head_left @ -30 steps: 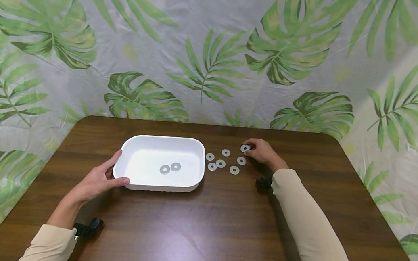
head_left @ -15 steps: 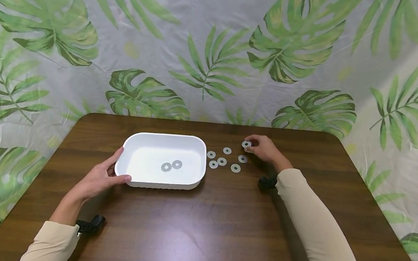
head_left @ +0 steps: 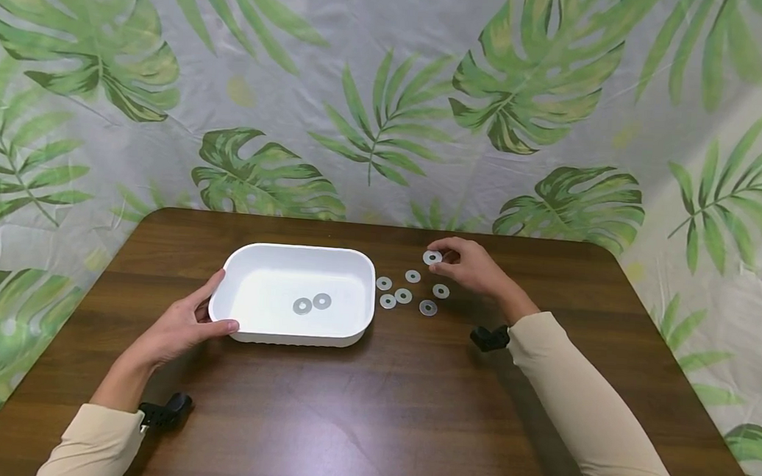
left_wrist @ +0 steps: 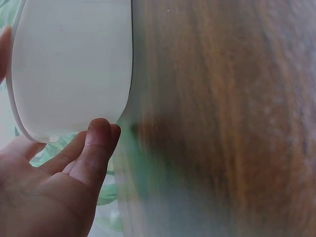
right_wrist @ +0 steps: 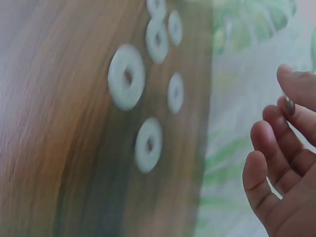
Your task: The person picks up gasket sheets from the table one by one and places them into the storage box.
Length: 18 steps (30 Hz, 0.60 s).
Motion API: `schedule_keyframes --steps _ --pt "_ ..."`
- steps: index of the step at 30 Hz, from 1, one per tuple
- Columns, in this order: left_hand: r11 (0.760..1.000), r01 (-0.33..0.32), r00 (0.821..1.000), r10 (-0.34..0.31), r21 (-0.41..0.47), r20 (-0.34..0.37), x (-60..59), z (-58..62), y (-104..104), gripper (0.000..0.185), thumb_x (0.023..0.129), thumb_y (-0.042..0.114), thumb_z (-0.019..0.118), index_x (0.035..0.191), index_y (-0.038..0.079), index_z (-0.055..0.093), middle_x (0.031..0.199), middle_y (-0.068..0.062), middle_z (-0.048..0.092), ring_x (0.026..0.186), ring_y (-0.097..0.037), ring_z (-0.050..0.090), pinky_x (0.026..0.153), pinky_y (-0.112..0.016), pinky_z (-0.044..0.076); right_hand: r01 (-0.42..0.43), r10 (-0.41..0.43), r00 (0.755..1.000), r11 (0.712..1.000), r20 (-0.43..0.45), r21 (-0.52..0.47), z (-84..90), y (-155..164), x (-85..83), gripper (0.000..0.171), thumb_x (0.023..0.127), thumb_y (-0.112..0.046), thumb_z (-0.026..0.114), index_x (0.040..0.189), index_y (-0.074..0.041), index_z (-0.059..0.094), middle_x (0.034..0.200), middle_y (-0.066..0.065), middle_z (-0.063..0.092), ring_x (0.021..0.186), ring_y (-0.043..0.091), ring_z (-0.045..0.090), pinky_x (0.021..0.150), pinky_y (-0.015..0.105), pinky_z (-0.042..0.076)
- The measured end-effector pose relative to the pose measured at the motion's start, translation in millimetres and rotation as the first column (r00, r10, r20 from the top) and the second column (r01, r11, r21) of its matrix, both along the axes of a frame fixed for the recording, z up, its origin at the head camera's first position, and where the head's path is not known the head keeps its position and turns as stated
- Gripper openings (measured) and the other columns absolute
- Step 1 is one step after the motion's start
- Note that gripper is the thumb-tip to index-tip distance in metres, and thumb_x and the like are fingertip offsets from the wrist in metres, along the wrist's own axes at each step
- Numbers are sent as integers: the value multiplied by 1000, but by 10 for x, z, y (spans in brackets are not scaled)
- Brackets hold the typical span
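A white plastic tub (head_left: pixel 258 281) stands on the table left of centre in the head view, with two flat metal washers (head_left: pixel 302 306) inside. My left hand (head_left: pixel 178 331) holds the tub's left end, thumb on the near rim and fingers at the left side. In the left wrist view the fingertips (left_wrist: pixel 98 131) rest against the tub's outer wall (left_wrist: pixel 74 69). My right hand (head_left: pixel 475 269) pinches one washer (head_left: pixel 432 258) between thumb and fingers, raised above the table. In the right wrist view that washer (right_wrist: pixel 290 106) shows edge-on, mostly hidden by the fingers.
Several loose washers (head_left: pixel 403 296) lie flat on the brown wooden table (head_left: pixel 341 427) between the tub and my right hand. The nearest ones sit close by the tub's right end. A leaf-patterned cloth (head_left: pixel 390 106) hangs behind the table's far edge.
My right hand has lifted the pinched washer off the table and moved it slightly left and farther back. The left hand and tub stay where they were.
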<state>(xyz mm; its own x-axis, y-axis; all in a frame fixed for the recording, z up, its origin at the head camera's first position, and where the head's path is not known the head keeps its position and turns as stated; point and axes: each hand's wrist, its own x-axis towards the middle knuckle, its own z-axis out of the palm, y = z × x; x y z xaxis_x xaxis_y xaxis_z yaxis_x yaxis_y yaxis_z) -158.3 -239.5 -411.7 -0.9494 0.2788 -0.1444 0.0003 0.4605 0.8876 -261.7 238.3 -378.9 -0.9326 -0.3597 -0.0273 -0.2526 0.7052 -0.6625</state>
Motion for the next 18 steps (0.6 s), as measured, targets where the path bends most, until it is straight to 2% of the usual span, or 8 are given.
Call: schedule_keyframes --steps 4,7,14,18 --pt "1000 0 1000 0 5 -1 4 5 1 99 90 21 74 161 14 5 164 -26 16 123 3 47 85 -3 41 -56 56 998 998 -14 -25 126 -165 96 41 95 -20 68 134 -9 61 124 13 64 108 29 62 91 45 50" --pt "1000 2 1000 -2 5 -4 5 5 1 100 90 21 74 161 13 5 164 -26 16 125 -2 48 85 -4 41 -108 106 994 993 -30 -41 195 -291 155 40 95 -17 68 133 -7 61 125 14 64 108 29 63 91 45 50" --pt "1000 0 1000 0 -5 -3 -5 -6 6 100 89 22 74 161 11 4 164 -25 14 140 -32 38 85 -2 39 -154 152 988 986 -34 -60 230 -541 162 39 94 -19 69 131 -9 62 121 9 65 103 24 62 85 38 51" --pt "1000 -3 1000 3 -14 0 -9 -6 5 101 89 22 75 161 12 4 165 -24 14 141 -34 37 85 -2 38 -175 173 984 982 -40 -69 243 -657 149 39 94 -18 69 131 -7 62 121 9 65 102 24 62 85 38 50"
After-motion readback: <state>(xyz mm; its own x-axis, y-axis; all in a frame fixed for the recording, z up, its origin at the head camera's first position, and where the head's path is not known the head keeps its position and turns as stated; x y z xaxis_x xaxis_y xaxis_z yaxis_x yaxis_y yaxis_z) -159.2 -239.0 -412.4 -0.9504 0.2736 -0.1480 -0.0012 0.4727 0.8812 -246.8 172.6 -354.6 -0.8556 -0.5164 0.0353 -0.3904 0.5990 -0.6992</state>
